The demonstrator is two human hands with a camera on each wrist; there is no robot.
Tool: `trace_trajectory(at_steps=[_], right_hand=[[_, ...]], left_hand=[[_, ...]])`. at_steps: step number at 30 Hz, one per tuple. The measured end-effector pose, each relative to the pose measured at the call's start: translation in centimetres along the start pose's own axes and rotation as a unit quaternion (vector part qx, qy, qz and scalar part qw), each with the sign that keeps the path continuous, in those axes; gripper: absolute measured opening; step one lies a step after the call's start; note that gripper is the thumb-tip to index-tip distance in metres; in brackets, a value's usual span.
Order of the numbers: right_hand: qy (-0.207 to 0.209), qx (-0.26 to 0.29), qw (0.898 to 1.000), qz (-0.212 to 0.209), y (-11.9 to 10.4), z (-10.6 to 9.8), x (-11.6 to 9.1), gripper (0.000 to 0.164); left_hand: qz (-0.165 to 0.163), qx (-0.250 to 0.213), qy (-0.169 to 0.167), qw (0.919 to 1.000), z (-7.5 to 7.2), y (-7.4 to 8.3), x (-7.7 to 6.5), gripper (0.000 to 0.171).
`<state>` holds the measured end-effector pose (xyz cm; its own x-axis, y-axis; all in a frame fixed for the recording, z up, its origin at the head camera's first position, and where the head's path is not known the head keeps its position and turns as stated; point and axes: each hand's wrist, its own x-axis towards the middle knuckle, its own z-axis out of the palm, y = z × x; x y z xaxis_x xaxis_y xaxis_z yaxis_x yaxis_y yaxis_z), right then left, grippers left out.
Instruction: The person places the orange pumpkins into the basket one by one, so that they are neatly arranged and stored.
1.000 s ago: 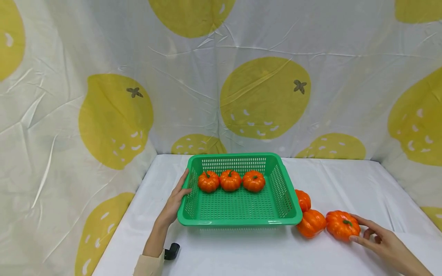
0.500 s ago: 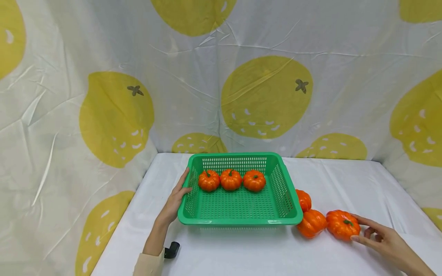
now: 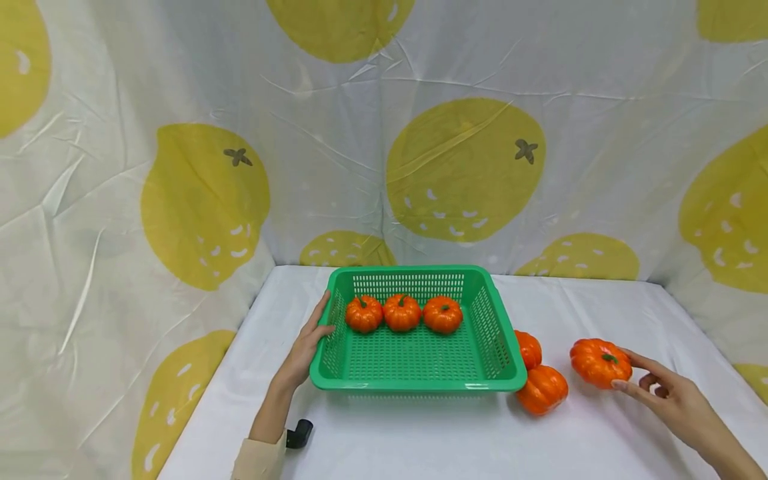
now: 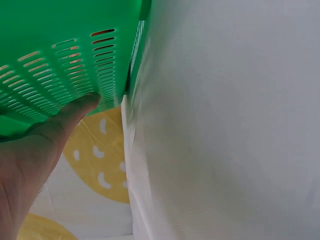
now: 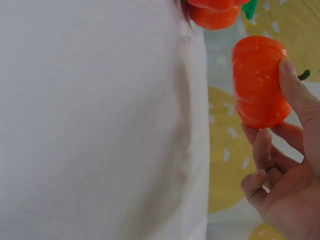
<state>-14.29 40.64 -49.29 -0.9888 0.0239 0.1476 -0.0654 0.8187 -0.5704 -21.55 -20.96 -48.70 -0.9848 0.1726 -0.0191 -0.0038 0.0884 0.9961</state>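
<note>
1. Since the earlier frame, the glossy orange ribbed pumpkin with a green stem (image 3: 600, 363) has risen from the white cloth-covered desk (image 3: 420, 433), away from its neighbour.
2. Nearest, a beige sleeve (image 3: 259, 460) lies at lower left, a black angled piece (image 3: 300, 433) just beside it.
3. The right hand (image 3: 675, 403) pinches the raised pumpkin between thumb and fingertips, the remaining fingers loosely bent.
4. The left hand (image 3: 303, 350), fingers fairly straight and thumb spread, rests against the left side of the rectangular green plastic basket with slotted walls (image 3: 420, 385).
5. Right of the basket sit a front orange pumpkin (image 3: 542, 390) and a rear orange pumpkin (image 3: 529, 349), the latter partly hidden by the rim.
6. Inside, along the far wall, three small orange pumpkins (image 3: 403, 313) stand in a row.
7. Behind hangs a pale cloth printed with yellow lemons (image 3: 324, 167).
</note>
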Motion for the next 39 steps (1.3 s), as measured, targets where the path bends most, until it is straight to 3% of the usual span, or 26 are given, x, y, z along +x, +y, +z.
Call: trace_trajectory(at_steps=[16, 39], right_hand=[[0.012, 0.066, 0.996, -0.064, -6.9, -0.4, 4.5, 0.061], [-0.033, 0.095, 0.988, -0.118, -15.2, 1.0, 9.9, 0.061]], left_hand=[[0.003, 0.005, 0.001, 1.0000, -0.1, 0.0, 0.0, 0.073], [-0.002, -0.003, 0.001, 1.0000, -0.1, 0.1, 0.0, 0.073]])
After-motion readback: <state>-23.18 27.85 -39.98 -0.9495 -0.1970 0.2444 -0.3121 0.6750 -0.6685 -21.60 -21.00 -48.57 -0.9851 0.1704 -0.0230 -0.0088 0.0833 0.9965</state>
